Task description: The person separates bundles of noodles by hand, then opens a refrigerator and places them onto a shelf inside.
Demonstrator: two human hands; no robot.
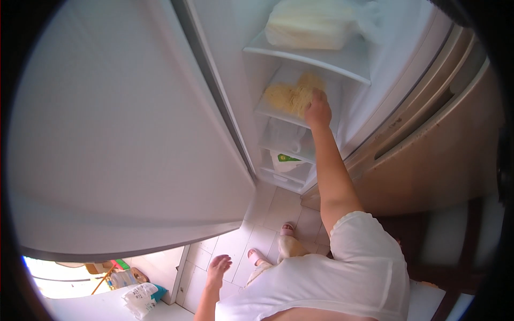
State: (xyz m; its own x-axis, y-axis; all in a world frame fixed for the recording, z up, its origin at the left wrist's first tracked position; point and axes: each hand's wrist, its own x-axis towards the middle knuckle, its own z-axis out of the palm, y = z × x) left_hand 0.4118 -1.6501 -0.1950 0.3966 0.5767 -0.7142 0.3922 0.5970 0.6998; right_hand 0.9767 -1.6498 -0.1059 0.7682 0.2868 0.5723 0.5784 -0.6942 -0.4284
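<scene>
An upright fridge or freezer compartment [281, 52] is open before me. On one of its shelves lie yellow clumps that look like noodles [281, 96]. My right hand [319, 109] reaches in at their right edge, its fingers curled against the noodles; whether it grips them is hard to see. Down at the lower left, my left hand [219, 265] hangs over the tiled floor with fingers loosely bent and holds nothing.
The open door [132, 120] fills the left. A brown door with a long handle recess [417, 124] stands at right. Above the noodles sits a filled plastic bag [309, 28]; lower shelves hold a green-and-white package [287, 159]. A white bag [141, 299] lies lower left.
</scene>
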